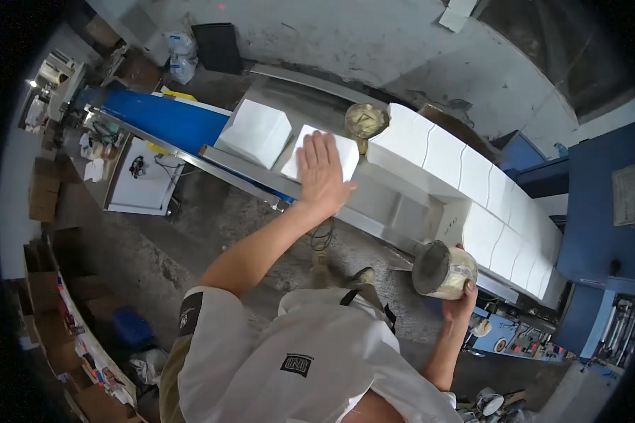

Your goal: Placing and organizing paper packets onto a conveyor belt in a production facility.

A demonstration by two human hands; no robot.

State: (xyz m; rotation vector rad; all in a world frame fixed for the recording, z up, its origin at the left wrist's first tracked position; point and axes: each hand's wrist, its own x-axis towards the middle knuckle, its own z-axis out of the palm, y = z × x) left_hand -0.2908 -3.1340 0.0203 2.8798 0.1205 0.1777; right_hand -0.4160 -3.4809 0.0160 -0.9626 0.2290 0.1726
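My left hand [322,176] lies flat with fingers stretched out on top of a white block [344,149], which looks like stacked paper or tissue. Just left of it on the metal table [289,95] stands a second white block [255,134]. My right hand [463,299] grips a short, thick cylinder [455,273] from its right side. That cylinder has a flat grey end and a yellowish, tape-like wrapping; its kind is unclear. Beyond my left hand sits a similar yellowish wrapped object [366,121], against the end of a long row of white stacks [444,151].
A blue conveyor belt [162,116] runs off to the far left. Blue machinery [603,204] stands at the right, above a tool-covered blue bench [518,337]. Left of me are a white side table [142,180] and cardboard boxes [44,190]. A metal rail edges the worktable.
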